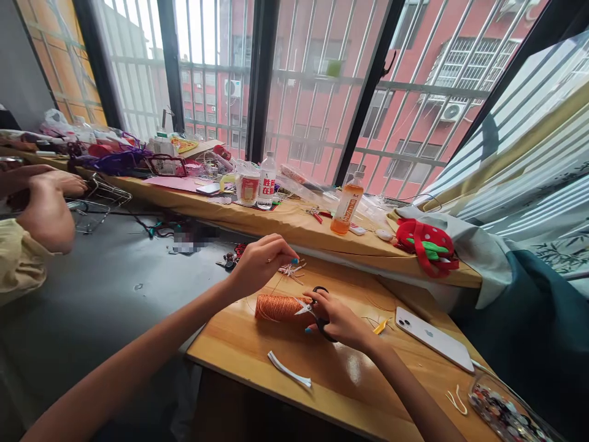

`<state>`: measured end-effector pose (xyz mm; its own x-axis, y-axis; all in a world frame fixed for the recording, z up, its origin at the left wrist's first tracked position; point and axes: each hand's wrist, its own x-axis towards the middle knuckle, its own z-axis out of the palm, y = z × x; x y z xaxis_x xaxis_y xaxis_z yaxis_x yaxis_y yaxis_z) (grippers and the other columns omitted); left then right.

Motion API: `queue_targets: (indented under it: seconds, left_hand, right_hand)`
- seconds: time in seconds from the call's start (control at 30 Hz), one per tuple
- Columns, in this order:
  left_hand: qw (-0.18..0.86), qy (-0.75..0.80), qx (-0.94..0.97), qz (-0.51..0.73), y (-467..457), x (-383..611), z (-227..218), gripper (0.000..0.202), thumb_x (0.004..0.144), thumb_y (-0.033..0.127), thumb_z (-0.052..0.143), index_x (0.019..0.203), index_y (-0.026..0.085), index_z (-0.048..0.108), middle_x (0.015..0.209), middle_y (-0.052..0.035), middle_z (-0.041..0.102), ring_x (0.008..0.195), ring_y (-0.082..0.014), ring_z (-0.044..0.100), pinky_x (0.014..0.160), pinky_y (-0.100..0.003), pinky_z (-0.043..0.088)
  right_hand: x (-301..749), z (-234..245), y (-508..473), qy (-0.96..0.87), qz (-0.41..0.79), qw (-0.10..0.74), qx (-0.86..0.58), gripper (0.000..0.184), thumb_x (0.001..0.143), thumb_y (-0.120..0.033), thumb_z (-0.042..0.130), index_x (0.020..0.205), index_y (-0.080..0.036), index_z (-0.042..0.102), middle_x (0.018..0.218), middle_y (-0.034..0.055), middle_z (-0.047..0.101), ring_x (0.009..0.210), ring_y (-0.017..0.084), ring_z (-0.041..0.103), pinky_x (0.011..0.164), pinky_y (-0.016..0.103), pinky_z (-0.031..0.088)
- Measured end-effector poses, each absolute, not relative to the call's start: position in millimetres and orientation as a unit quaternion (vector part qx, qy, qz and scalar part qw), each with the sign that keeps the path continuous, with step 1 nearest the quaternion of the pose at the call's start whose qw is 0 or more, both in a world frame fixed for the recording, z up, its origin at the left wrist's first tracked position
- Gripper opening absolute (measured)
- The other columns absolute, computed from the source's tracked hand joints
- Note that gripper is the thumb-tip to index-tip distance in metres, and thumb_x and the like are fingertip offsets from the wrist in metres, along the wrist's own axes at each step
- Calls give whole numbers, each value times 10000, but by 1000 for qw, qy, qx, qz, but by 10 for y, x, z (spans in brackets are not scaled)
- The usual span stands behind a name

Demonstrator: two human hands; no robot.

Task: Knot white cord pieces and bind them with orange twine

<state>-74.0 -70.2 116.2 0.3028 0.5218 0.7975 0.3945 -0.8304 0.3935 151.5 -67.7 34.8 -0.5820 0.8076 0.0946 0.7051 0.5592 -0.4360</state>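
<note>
My right hand (338,316) grips black-handled scissors (304,308), their blades parted in front of a spool of orange cord (278,307). The spool lies on its side on the wooden table. Above it, my left hand (262,267) is closed in a pinch, and a thin strand runs between it and the spool. Its fingertips partly hide what they pinch. Behind that hand lies a small bundle of pale cut strands (292,270). Nearer the table's front edge is a short white strip (289,370).
A white phone (432,337), a yellow tool (381,326) and a case of beads (501,408) lie on the right. Bottles, including an amber one (346,205), and a red strawberry pouch (424,242) stand along the ledge (294,224). Another person's arm (48,205) is at left.
</note>
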Motion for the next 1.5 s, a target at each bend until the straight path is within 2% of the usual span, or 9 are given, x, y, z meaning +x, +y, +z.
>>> queue_targets:
  seconds: [0.17,0.3,0.47,0.6,0.7,1.0,1.27,1.5]
  left_hand:
    - [61,294,772,560,-687,-730,1342,81,741,146,501,698,152,570,673,2,562,608,-77,483,567,-197,382]
    - [31,318,751,578,-620,-724,1457,67,728,171,519,684,161,569,636,21,557,582,-69,456,559,-198,372]
    - [10,344,725,596,-500,-738,1570,68,712,180,529,652,169,558,588,35,534,561,-66,440,542,-200,359]
    - [10,351,715,605,-451,-771,1629,66,713,178,518,661,168,558,606,32,549,573,-68,445,558,-208,361]
    - [9,354,705,614,-448,-795,1657,79,717,180,505,661,163,558,609,28,553,573,-67,443,565,-215,359]
    - [-14,351,703,618,-534,-833,1730,96,723,175,485,660,165,557,610,27,552,573,-71,441,553,-217,354]
    - [-27,339,703,625,-590,-850,1831,94,728,177,473,677,155,549,643,24,562,602,-73,468,583,-215,375]
    - [-30,328,703,630,-636,-828,1921,81,726,167,478,685,156,546,650,26,553,615,-73,479,598,-217,387]
  right_hand:
    - [1465,434,-671,-893,126,101,-420,690,619,-414,613,1234,-252,346,1146,67,459,986,211,472,817,291,361]
    - [1343,517,-691,-904,52,70,-419,674,633,-460,585,1233,-261,352,1131,58,500,956,215,498,791,292,359]
    - [1194,657,-735,-904,-33,57,-423,594,671,-389,571,1219,-266,377,1077,69,538,891,197,522,766,292,343]
    - [1167,763,-747,-901,-20,22,-433,475,711,-433,504,1163,-305,437,990,40,588,857,193,544,654,244,359]
    - [1145,826,-737,-905,-10,-23,-425,412,694,-482,500,1076,-329,510,932,20,608,845,189,549,624,228,349]
    - [1097,902,-662,-899,-29,-56,-432,482,567,-649,506,819,-249,599,866,32,596,758,180,551,519,216,320]
    - [1064,1124,-568,-888,-42,-76,-452,536,545,-686,481,833,-247,591,789,33,589,693,169,547,485,210,292]
    - [863,1025,-472,-893,-80,-90,-434,591,519,-725,449,787,-221,604,794,65,613,722,208,567,494,229,320]
